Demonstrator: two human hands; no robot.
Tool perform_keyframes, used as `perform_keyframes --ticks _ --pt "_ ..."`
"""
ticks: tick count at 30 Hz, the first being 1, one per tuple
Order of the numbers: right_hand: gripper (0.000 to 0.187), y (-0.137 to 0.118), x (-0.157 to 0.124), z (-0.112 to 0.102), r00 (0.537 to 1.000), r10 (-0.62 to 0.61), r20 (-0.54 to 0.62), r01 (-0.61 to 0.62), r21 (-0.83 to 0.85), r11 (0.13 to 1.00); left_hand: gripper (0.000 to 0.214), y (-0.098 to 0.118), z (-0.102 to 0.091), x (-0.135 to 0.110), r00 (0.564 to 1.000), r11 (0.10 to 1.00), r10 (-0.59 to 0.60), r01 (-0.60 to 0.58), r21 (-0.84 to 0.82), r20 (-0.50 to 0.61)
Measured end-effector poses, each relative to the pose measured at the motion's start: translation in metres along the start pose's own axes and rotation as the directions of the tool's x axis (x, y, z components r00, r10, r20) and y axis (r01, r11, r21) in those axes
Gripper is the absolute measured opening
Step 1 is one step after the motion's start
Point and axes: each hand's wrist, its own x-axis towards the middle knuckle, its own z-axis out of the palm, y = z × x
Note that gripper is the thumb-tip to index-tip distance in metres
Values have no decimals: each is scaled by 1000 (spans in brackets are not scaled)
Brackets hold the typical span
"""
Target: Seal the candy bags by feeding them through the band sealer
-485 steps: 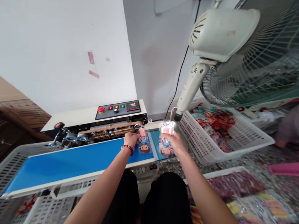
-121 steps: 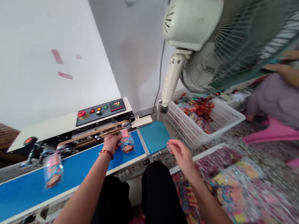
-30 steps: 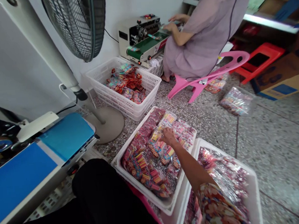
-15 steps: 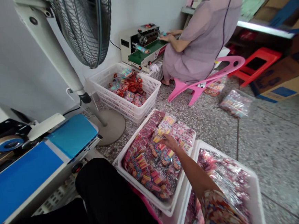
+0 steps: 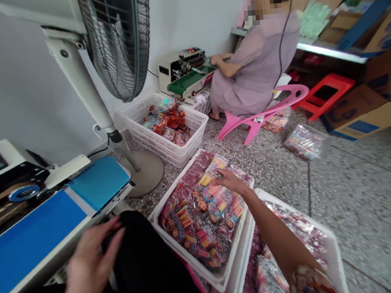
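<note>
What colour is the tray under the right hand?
White; the tray shows best in the head view.

Packets (image 5: pixel 200 204) in tray (image 5: pixel 221 282), conveyor (image 5: pixel 37 244) left

Clear packets (image 5: pixel 202 204) of pink and yellow sticks with cartoon faces lie overlapping in a white tray (image 5: pixel 219 281).

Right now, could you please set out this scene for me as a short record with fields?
Left hand: blurred, thumb and fingers apart, near a black-trousered knee
Right hand: at the packets in a white tray; grip cannot be told
Beside that tray: a second white tray, also holding packets
Left side: a machine with a blue belt
Beyond: a standing fan and a white basket of packets
Co-worker: seated on a pink chair, at a machine with a green belt
</note>
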Motion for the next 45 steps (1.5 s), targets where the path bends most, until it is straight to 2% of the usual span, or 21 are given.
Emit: perform_keyframes --ticks 1,3,5,6,7,9,13,17,20,22,24,26,28,29,30,31,33,37,39,42,45 --pt "33 -25 2 7 997 -59 44 60 -24 998 37 6 20 10 997 995 19 -12 -99 74" --pt "33 -77 5 27 976 -169 140 181 -74 981 66 21 56 35 980 964 47 7 -268 195" --pt "34 -126 8 51 934 -269 233 304 -127 944 98 35 79 61 948 925 25 98 -366 318" --pt "32 -149 10 63 911 -305 276 357 -160 920 106 39 83 73 938 897 -5 158 -413 348" --pt "30 -170 12 74 891 -339 301 406 -200 892 109 41 83 82 929 853 -27 214 -475 370" --pt "30 -205 18 96 860 -377 344 477 -276 834 100 37 73 93 920 718 -54 306 -625 389" --pt "47 -251 34 131 805 -423 417 561 -301 771 71 19 37 95 911 420 -143 411 -809 388" --pt "52 -280 46 156 768 -409 493 583 -276 764 65 8 12 95 874 297 -243 480 -826 420" --pt "51 -297 55 170 721 -418 552 612 -225 758 69 5 4 98 874 239 -266 468 -851 407" --pt "51 -305 63 176 691 -432 579 627 -183 757 69 2 1 99 879 207 -291 443 -873 377" --pt "50 -307 74 180 692 -461 556 602 -92 793 67 -2 -3 101 878 184 -335 417 -890 342" --pt "48 -299 83 184 739 -510 440 525 98 845 65 -9 -7 102 869 170 -396 385 -907 295" --pt "47 -281 88 192 807 -516 287 414 349 841 64 -18 -13 103 858 168 -452 349 -922 242" --pt "50 -270 88 198 827 -496 266 350 446 824 64 -23 -15 103 855 174 -471 331 -927 217" --pt "56 -258 86 206 832 -464 304 267 515 815 64 -29 -16 104 854 187 -481 319 -929 197" --pt "61 -247 83 215 809 -443 386 187 546 817 63 -34 -17 104 858 207 -481 308 -928 178" --pt "60 -229 76 236 767 -384 515 88 507 857 59 -44 -16 106 880 276 -457 277 -920 128" --pt "50 -226 72 268 818 -395 418 184 461 868 58 -60 -13 112 914 499 -404 188 -846 -35" --pt "49 -231 80 277 821 -424 383 241 441 865 59 -67 -15 116 919 577 -390 187 -795 -66" --pt "46 -233 95 285 854 -409 320 258 423 869 65 -77 -15 122 908 549 -418 223 -806 -34" --pt "46 -225 105 295 909 -320 267 171 460 871 69 -88 -9 125 846 469 -533 270 -841 -25"
